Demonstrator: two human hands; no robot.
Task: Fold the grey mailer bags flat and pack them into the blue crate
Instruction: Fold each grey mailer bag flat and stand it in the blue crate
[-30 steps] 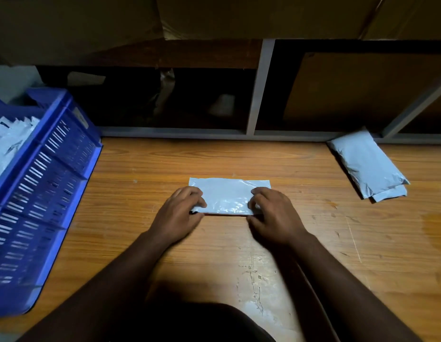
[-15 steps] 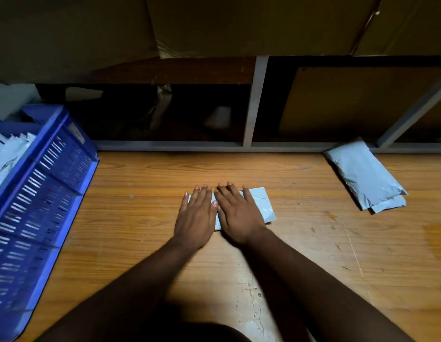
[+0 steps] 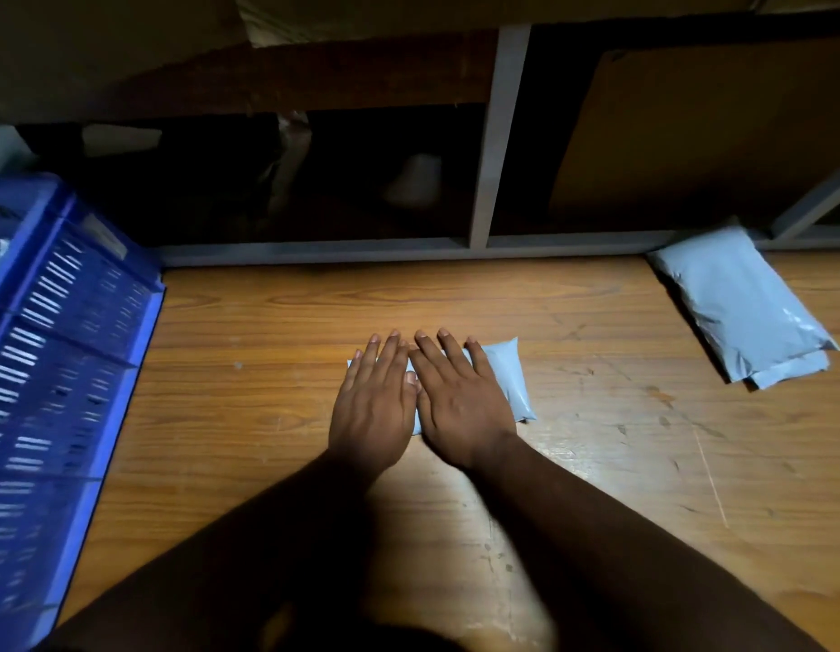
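Pressing flat-fingered, grasping nothing, your left hand (image 3: 373, 407) and right hand (image 3: 460, 397) flatten one folded bag (image 3: 509, 378) mid-table (image 3: 267, 416). More bags (image 3: 742, 308) wait at right; crate (image 3: 65, 369) packing remains.

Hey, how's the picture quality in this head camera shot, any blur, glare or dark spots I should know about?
Head view: light pools mid-table on both flat hands, left hand and right hand, pressing the grey mailer bag; a glossy sheen on the wooden table beside the right forearm; the forearms and shelving behind sit in deep shadow; the blue crate is smeared by blur; the wide lens bends the straight shelf rails.
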